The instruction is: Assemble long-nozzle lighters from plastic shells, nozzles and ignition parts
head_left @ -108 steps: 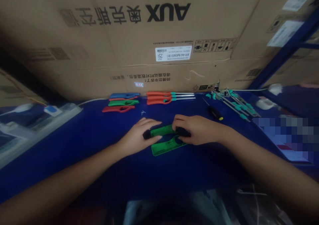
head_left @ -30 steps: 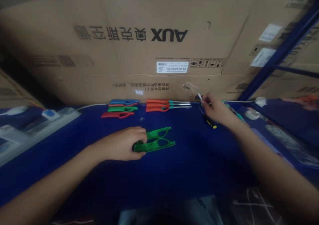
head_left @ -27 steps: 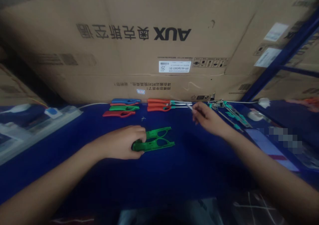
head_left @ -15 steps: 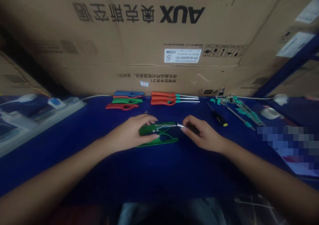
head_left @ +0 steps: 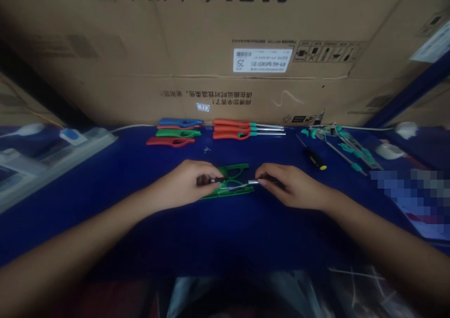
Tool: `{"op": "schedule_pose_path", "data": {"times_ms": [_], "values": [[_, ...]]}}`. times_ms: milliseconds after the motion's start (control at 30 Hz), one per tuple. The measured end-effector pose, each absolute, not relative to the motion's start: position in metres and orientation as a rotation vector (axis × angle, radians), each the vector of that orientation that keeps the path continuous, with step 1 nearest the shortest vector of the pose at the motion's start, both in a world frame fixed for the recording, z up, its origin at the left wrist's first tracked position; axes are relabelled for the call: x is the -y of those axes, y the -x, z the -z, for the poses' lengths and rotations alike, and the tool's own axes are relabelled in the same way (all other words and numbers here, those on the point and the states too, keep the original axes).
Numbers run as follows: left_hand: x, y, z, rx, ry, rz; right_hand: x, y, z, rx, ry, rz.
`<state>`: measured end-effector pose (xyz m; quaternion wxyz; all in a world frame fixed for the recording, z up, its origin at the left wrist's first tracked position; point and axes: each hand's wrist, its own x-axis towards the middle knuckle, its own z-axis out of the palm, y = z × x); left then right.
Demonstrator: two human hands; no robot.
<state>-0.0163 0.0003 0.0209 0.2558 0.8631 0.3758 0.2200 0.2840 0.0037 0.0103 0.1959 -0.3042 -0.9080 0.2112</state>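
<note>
My left hand [head_left: 183, 182] is closed on a dark lighter insert [head_left: 206, 180], probably the fuel tank, pinched between thumb and fingers. In my right hand [head_left: 295, 185] is a thin metal lighter tube [head_left: 252, 182], its far part hidden by the fingers. A thin wire or strip [head_left: 236, 187] runs between the two parts. Beneath them, two green lighter shell halves [head_left: 242, 191] lie on the blue table [head_left: 225, 233], partly covered by my left hand.
Behind my hands lie red, green and blue lighter handles [head_left: 172, 141] and several orange lighters [head_left: 230, 134] with metal tubes. To the right are a black-and-yellow screwdriver [head_left: 314, 158], a pile of tubes with teal parts [head_left: 348, 147] and a tape roll [head_left: 389, 151]. A cardboard wall [head_left: 140, 69] stands behind.
The green shell half that was in my left hand now lies on the table beside the other. The dark insert is out of it, in my left hand. The view has tilted down slightly.
</note>
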Motion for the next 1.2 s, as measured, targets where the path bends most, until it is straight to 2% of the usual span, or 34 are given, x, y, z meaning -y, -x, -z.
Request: {"op": "schedule_pose_path", "data": {"times_ms": [800, 1200], "values": [[-0.0016, 0.0184, -0.0147, -1.024, -2.450, -0.544, -0.0069, -0.2854, -0.0110, 2.694, 0.810, -0.427], [0.0008, 0.0156, -0.0130, -1.042, -2.508, -0.539, -0.0004, -0.2773, -0.0105, 2.786, 0.722, 0.002]]}}
